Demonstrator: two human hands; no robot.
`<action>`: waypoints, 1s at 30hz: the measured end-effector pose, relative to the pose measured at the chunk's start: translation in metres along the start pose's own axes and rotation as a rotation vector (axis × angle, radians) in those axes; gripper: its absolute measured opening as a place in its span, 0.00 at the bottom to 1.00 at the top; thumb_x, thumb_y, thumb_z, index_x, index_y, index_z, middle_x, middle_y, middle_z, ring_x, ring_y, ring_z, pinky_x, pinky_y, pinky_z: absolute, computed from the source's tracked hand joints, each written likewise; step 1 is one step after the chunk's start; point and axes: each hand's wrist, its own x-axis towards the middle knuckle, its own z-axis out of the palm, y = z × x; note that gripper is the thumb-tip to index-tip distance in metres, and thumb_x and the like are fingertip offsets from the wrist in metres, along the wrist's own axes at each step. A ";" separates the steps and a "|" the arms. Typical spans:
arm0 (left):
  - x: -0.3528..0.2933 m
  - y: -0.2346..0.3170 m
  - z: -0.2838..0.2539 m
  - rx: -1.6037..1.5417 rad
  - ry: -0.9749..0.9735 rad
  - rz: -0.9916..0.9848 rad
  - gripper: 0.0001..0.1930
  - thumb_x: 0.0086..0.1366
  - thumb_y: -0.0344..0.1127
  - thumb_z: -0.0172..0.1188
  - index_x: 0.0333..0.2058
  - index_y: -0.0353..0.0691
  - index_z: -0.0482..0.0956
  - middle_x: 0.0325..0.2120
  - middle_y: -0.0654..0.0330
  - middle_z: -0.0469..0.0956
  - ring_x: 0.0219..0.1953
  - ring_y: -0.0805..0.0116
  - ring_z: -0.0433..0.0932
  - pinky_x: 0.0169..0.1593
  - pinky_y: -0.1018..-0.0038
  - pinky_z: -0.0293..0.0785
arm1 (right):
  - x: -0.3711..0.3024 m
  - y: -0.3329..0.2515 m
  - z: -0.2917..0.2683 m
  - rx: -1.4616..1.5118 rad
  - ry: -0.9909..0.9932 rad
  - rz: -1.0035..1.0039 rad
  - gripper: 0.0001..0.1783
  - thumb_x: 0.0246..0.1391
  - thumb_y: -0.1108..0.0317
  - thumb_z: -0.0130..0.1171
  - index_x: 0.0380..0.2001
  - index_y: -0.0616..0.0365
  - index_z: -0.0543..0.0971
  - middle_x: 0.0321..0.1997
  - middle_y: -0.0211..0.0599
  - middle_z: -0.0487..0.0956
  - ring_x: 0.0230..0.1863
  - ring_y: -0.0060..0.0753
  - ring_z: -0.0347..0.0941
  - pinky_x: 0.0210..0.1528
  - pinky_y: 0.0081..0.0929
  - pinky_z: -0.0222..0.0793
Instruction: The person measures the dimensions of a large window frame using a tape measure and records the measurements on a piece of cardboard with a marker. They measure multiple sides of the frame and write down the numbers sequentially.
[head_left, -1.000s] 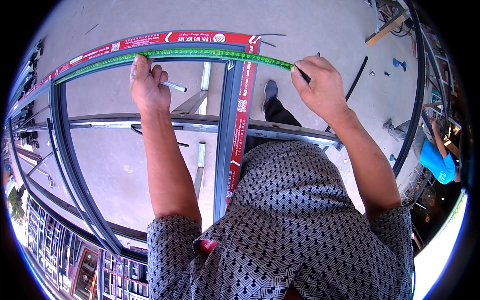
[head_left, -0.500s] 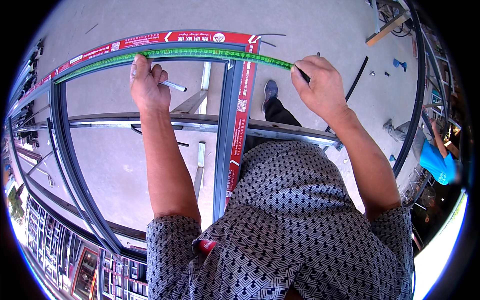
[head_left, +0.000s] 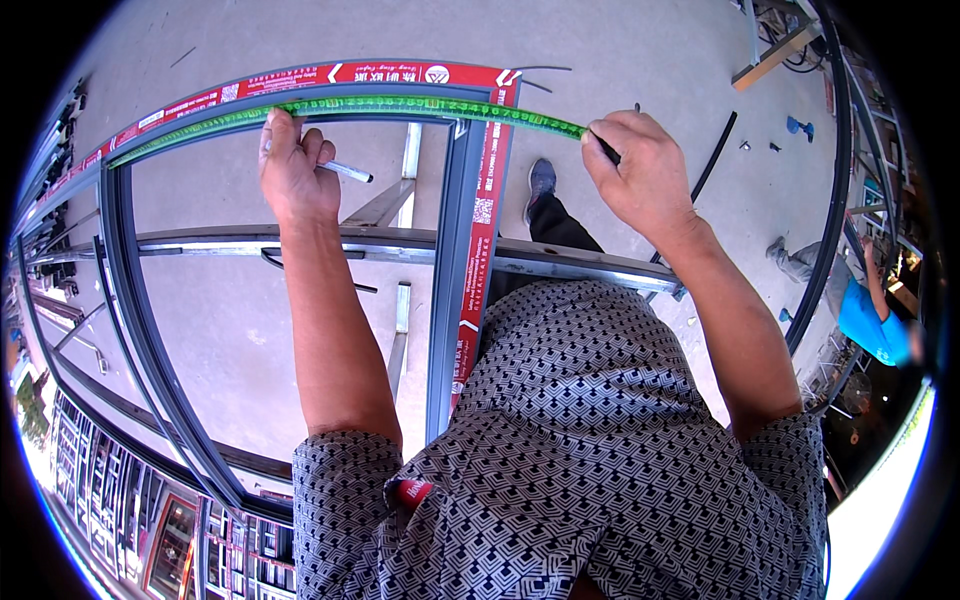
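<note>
A green tape measure (head_left: pixel 385 104) is drawn out along the far bar of a grey metal window frame (head_left: pixel 452 200), whose outer edges carry red printed film. My left hand (head_left: pixel 298 170) pinches the blade against that bar with thumb and finger. A marker pen (head_left: pixel 347 172) is tucked in the same hand, its dark end pointing right. Beyond the frame's right corner, my right hand (head_left: pixel 640 170) is closed around the tape's end; a dark part of it shows by the thumb, the rest hidden in the palm.
Under the frame runs a metal support rail (head_left: pixel 390 245). A dark strip (head_left: pixel 715 155) lies on the concrete floor right of my right hand. At far right a person in a blue shirt (head_left: pixel 868 318) bends near racks. Blue scraps (head_left: pixel 799 127) lie on the floor.
Both my hands and the tape measure stay where they were. The person in blue at the far right has shifted slightly.
</note>
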 end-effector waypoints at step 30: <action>-0.001 0.000 0.002 -0.011 -0.004 -0.004 0.07 0.77 0.37 0.55 0.43 0.42 0.77 0.30 0.69 0.72 0.21 0.80 0.55 0.28 0.79 0.56 | 0.000 -0.001 0.000 -0.016 0.019 -0.011 0.08 0.56 0.67 0.63 0.33 0.60 0.85 0.33 0.39 0.82 0.38 0.46 0.79 0.41 0.40 0.77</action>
